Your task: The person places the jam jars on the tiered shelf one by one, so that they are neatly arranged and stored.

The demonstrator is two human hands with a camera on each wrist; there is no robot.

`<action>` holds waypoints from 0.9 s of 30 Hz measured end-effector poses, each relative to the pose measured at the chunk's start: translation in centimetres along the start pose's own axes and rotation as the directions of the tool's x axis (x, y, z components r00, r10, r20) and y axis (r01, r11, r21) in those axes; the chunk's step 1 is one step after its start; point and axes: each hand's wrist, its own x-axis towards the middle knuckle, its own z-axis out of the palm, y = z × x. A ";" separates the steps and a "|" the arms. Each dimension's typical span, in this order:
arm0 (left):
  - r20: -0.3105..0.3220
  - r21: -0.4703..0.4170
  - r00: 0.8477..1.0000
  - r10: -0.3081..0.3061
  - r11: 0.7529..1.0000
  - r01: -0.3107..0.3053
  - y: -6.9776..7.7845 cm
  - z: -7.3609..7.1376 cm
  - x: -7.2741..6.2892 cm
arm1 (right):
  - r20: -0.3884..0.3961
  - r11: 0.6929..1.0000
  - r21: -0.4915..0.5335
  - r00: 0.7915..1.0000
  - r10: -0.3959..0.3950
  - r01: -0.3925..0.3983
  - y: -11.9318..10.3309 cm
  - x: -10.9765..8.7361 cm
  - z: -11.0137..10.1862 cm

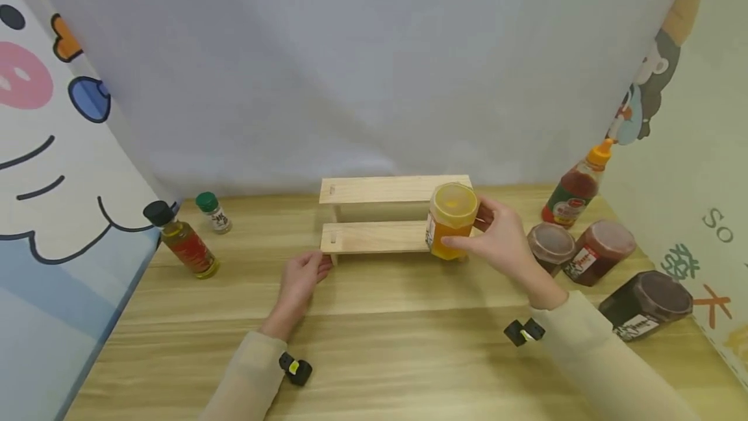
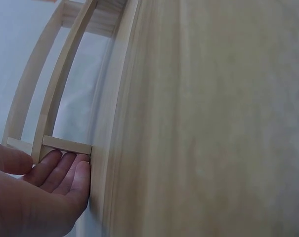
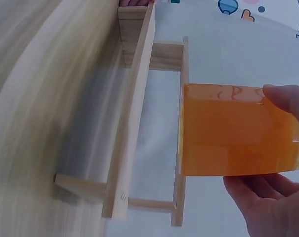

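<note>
Jar, amber contents, pale lid [image 1: 452,213]: one, roughly upright, in front of the right end of a two-step wooden shelf [image 1: 374,237]. Located in the grasp of the right hand [image 1: 502,239], thumb on one side, fingers on the opposite side; the jar sits to the left of the palm. Whether its base touches a board cannot be told.

Left hand [image 1: 300,278]: holding nothing, fingers loosely bent, touching the shelf's lower left end.

Head view only: worktop right, a sauce bottle with an orange cap [image 1: 575,193] and three dark jars [image 1: 598,255]; worktop left, an oil bottle [image 1: 189,245] and a small green-capped shaker [image 1: 216,216]; also the amber jar's lid and label.

Right wrist view only: the amber jar's broad clear side and the open space beneath the lower board.

Left wrist view: left fingertips [image 2: 81,170] close up, against the end leg [image 2: 66,144]; the amber jar is out of frame. The shelf stands on the worktop [image 1: 380,356].
</note>
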 end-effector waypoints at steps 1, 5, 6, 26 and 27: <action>0.004 0.002 1.000 0.003 1.000 -0.003 -0.1 0.1 0.0 | 0.001 1.000 0.005 1.000 -0.006 0.006 -0.1 0.3 0.2; 0.021 0.002 1.000 0.001 1.000 -0.001 -0.3 0.3 0.0 | 0.007 0.999 0.041 0.999 -0.034 0.033 -0.6 1.5 1.2; 0.020 -0.001 1.000 0.001 1.000 -0.001 -0.3 0.2 0.1 | 0.014 0.998 0.060 0.999 -0.037 0.036 -0.9 1.8 1.5; 0.031 0.010 0.999 -0.009 1.000 0.009 0.2 -0.5 -0.1 | 0.097 0.981 0.195 0.995 -0.037 0.017 -3.4 8.1 6.7; 0.029 0.009 1.000 -0.010 1.000 0.009 0.2 -0.5 -0.1 | 0.096 0.980 0.196 0.995 -0.032 0.012 -3.5 8.3 7.0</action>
